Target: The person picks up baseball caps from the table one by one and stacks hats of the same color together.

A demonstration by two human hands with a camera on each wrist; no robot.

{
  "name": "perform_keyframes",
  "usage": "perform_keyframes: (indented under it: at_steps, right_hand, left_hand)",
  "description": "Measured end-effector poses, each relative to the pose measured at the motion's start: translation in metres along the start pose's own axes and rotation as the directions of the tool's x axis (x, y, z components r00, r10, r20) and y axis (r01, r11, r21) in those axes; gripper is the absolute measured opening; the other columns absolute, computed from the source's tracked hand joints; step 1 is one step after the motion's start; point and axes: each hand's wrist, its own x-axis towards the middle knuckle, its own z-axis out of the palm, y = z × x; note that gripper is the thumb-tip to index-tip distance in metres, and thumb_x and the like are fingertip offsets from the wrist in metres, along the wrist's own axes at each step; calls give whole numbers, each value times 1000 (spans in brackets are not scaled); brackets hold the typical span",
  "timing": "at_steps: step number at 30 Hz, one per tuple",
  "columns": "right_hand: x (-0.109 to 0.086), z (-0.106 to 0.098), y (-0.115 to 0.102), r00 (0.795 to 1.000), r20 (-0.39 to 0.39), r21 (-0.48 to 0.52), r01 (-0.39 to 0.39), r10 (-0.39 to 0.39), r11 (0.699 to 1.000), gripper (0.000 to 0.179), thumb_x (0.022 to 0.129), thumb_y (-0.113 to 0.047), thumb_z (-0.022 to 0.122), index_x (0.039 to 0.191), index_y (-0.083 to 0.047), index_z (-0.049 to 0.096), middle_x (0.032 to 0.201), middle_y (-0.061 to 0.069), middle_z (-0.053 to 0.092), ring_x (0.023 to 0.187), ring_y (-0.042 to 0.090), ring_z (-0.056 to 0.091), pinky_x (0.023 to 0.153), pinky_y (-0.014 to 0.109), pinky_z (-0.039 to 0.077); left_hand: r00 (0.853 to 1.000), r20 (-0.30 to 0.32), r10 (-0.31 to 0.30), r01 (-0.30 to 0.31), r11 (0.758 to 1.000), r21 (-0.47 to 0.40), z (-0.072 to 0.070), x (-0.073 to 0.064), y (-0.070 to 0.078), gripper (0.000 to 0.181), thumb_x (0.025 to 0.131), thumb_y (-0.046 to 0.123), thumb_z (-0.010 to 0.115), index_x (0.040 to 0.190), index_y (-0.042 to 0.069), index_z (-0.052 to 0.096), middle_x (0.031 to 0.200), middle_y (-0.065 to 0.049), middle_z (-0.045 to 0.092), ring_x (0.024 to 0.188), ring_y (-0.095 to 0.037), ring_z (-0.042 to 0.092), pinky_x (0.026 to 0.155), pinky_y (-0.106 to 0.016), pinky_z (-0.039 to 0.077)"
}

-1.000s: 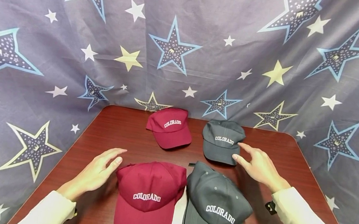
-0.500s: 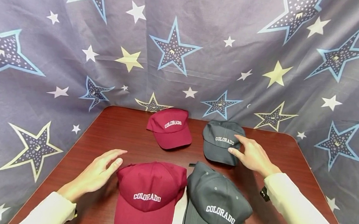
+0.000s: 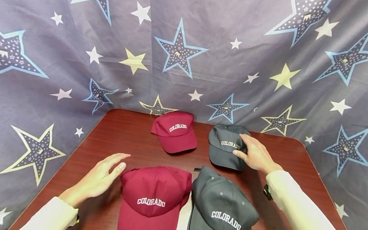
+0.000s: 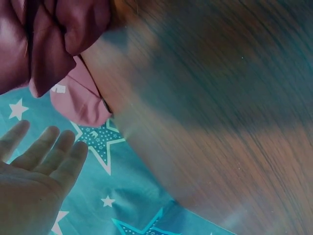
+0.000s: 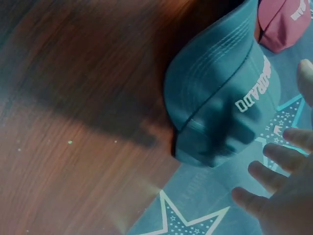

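Observation:
My right hand (image 3: 257, 154) hovers by the right side of the far dark grey cap (image 3: 225, 156), fingers spread and overlapping its crown in the head view. In the right wrist view a gap shows between the fingers and that grey cap (image 5: 215, 93), and the hand's shadow falls on it. My left hand (image 3: 98, 177) is held over the table, fingers extended, just left of the near maroon cap (image 3: 154, 189); it holds nothing. Beside that cap lies the near dark grey cap (image 3: 223, 202). A far maroon cap (image 3: 176, 132) sits at the back. All the caps read COLORADO.
The reddish-brown wooden table (image 3: 123, 131) ends at a grey star-print cloth (image 3: 167, 4) hanging behind and along both sides. A white surface (image 3: 182, 221) shows between the two near caps.
My right hand has moved left and slightly up, from the edge of the far grey cap to over its right side. The left hand and the caps stay as they were.

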Motion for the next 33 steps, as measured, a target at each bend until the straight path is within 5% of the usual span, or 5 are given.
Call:
perform_keyframes:
  at_steps: [16, 25, 33]
  right_hand:
    - [14, 10, 10, 992, 120, -75, -18, 27, 997, 84, 96, -39, 72, 159, -1, 30, 159, 28, 33, 145, 57, 22, 114, 74, 12]
    - [18, 14, 5, 1000, -15, -108, -23, 21, 994, 59, 95, -26, 74, 141, 7, 54, 128, 30, 58, 120, 50, 53, 97, 64, 41]
    - [12, 19, 8, 987, -122, 4, -107, 106, 994, 27, 92, -15, 77, 114, -1, 71, 107, 21, 74, 99, 43, 69, 83, 58, 52]
  left_hand:
    - [1000, 20, -20, 20, 1000, 4, 2, 1, -3, 39, 106, 25, 56, 144, 13, 58, 143, -10, 58, 134, -28, 53, 111, -14, 27]
    - [1000, 8, -11, 11, 1000, 0, 2, 1, -1, 39, 106, 24, 56, 143, 12, 59, 141, -10, 59, 132, -28, 54, 110, -13, 27]
    - [1000, 12, -25, 25, 1000, 4, 2, 1, -2, 39, 106, 25, 56, 144, 14, 58, 142, -6, 59, 133, -27, 53, 110, -13, 27]
